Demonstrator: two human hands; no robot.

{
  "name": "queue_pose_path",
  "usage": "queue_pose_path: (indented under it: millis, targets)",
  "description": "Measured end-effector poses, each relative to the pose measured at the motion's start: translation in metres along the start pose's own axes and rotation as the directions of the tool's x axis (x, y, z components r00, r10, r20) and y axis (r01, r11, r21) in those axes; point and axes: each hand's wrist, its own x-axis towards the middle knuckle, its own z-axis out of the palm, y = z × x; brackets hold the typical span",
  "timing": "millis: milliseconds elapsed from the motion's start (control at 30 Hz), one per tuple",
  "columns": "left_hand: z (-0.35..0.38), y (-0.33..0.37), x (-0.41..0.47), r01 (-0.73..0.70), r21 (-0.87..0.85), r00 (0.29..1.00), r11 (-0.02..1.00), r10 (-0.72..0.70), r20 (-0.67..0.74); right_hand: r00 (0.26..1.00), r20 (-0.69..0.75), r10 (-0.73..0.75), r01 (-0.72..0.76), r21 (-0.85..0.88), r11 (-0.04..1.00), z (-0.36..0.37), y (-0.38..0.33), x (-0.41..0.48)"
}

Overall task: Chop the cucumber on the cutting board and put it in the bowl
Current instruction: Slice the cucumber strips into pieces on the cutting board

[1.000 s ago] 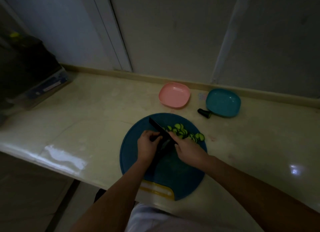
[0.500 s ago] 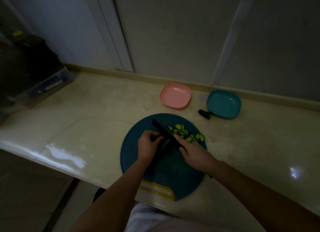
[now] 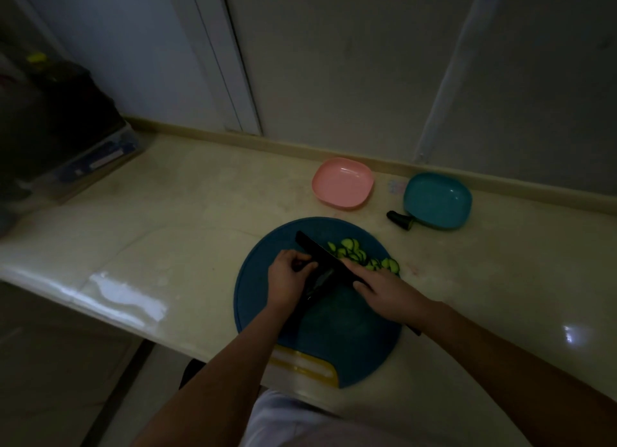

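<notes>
A round dark-blue cutting board (image 3: 260,299) lies at the counter's front edge. Several green cucumber slices (image 3: 354,251) are piled on its far right part. My right hand (image 3: 384,288) grips the handle of a dark knife (image 3: 320,253), whose blade slants up-left across the board. My left hand (image 3: 287,279) sits just left of the blade with fingers curled round a dark piece of cucumber, mostly hidden under the fingers. A pink bowl (image 3: 344,182) and a teal bowl (image 3: 437,199) stand behind the board, both with nothing in them.
A dark cucumber end (image 3: 399,220) lies beside the teal bowl. A dark box on a clear container (image 3: 76,139) stands at the far left. The beige counter (image 3: 167,233) ends in a rounded front edge; a wall runs along the back.
The knife blade and my right hand have shifted slightly left and nearer to my left hand. The left hand has stayed in place on the cucumber.
</notes>
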Motion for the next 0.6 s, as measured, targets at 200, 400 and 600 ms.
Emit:
queue_pose_path:
  millis: [200,400,600]
  targets:
    - [0.0024,0.0009,-0.0004,0.006,0.009,1.000,1.000,-0.005,-0.024,1.000,0.002,0.006,-0.006,0.021,1.000,-0.0022,0.0004,-0.0053]
    - [0.0031,0.0028,-0.0008,-0.060,0.070,0.997,0.996,0.064,-0.043,1.000,-0.003,0.026,-0.026,0.033,0.999,0.0002,0.0023,-0.0053]
    - [0.0059,0.0064,0.0041,-0.074,0.053,0.996,0.996,0.077,-0.045,0.998,-0.049,0.028,-0.027,0.036,0.999,0.0005,0.0015,-0.0044]
